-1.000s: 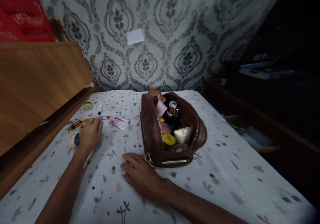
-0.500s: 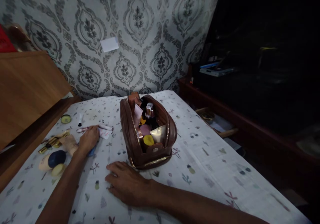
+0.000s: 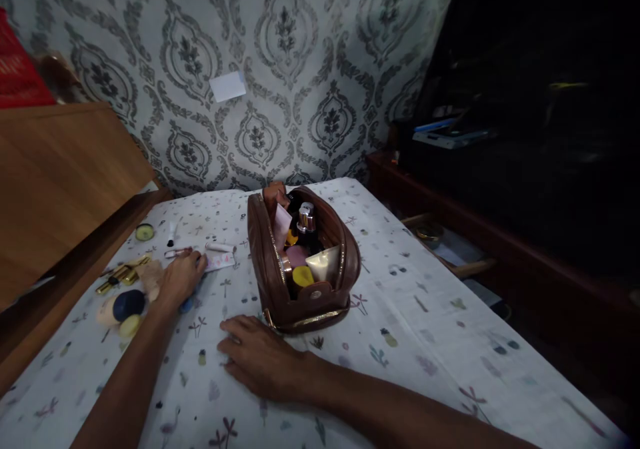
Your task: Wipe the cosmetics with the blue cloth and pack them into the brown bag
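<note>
My left hand (image 3: 183, 277) rests palm down among small cosmetics, thumb apart from the fingers; its fingertips are partly hidden. Beside them lie a slim pink tube (image 3: 176, 253), a second slim tube (image 3: 221, 247) and a flat white-and-pink tube (image 3: 220, 261). A blue item (image 3: 187, 305) shows partly under the hand. My right hand (image 3: 260, 357) lies on the patterned cloth with fingers spread, holding nothing, just in front of a brown cosmetic bag (image 3: 263, 269). The unzipped bag contains a silver-capped bottle (image 3: 307, 217), a yellow-lidded item (image 3: 303, 276), a gold tube (image 3: 324, 264) and a pink tube (image 3: 281, 223).
Left of my left hand lie gold tubes (image 3: 120, 277), a dark blue sponge (image 3: 129, 305), a yellow sponge (image 3: 131, 325) and a beige one (image 3: 106, 312). Farther back are a round green container (image 3: 145, 232) and a small white tube (image 3: 171, 234). A wooden panel (image 3: 70, 169) borders the left.
The view has shifted slightly, so everything sits a little farther right. By my left hand, the second slim tube now lies apart from the flat tube. My right hand stays on the cloth.
</note>
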A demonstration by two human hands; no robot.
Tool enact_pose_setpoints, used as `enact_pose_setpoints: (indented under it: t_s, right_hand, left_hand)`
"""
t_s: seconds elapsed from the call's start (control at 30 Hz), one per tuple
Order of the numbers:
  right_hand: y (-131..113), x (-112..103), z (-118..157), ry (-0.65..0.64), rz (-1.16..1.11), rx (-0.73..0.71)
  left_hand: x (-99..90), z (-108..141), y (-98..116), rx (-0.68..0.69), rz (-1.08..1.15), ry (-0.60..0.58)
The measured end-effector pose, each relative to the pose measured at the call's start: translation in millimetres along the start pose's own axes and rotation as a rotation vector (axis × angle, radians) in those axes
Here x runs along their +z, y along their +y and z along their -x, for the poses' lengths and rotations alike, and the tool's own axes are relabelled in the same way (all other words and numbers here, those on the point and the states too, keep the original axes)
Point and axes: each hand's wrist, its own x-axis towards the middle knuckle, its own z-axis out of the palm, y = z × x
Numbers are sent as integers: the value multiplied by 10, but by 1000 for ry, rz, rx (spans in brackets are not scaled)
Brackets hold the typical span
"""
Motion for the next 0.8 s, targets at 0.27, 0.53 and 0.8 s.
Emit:
enact_pose_setpoints:
  t_s: [0.27,0.53,0.8]
  right_hand:
    - [-45,-49,8,19,-158,149]
    - [-66,-47,-13,81,-243,247]
    - [-74,-65,-15,53,-192,223]
  left_hand:
    - [-210,306,27,82,72,-195]
    - [-238,563,135,247,416,-271]
    - [75,484,335,293,551,-8]
